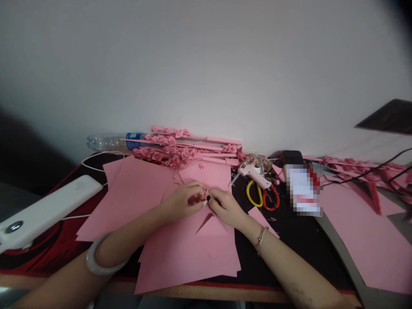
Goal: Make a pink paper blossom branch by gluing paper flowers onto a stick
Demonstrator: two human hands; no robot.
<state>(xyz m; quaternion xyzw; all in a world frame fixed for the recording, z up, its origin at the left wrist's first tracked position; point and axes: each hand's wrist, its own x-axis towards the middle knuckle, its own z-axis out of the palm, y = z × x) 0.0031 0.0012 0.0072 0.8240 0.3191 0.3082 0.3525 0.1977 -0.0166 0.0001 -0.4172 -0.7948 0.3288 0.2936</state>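
Observation:
My left hand (pixel 188 200) and my right hand (pixel 225 207) meet over pink paper sheets (pixel 189 259) at the middle of the desk. Pinched between the left thumb and fingers is a small pink paper flower (pixel 206 192), partly hidden. The right hand is closed at the flower's other side, its fingertips touching a small dark bit that I cannot make out. Under the right hand lies a folded pink paper piece (pixel 212 226). Just beyond the hands, a tiny pink paper flower (pixel 201 166) rests on a sheet.
Pink paper flower stems (pixel 180 154) lie along the wall, beside a plastic bottle (pixel 109 141). Right of my hands are a glue gun (pixel 255 175), scissors with yellow and red handles (pixel 270 199), and a phone (pixel 304 191). A white device (pixel 54 210) lies left. More pink sheets (pixel 363 240) sit right.

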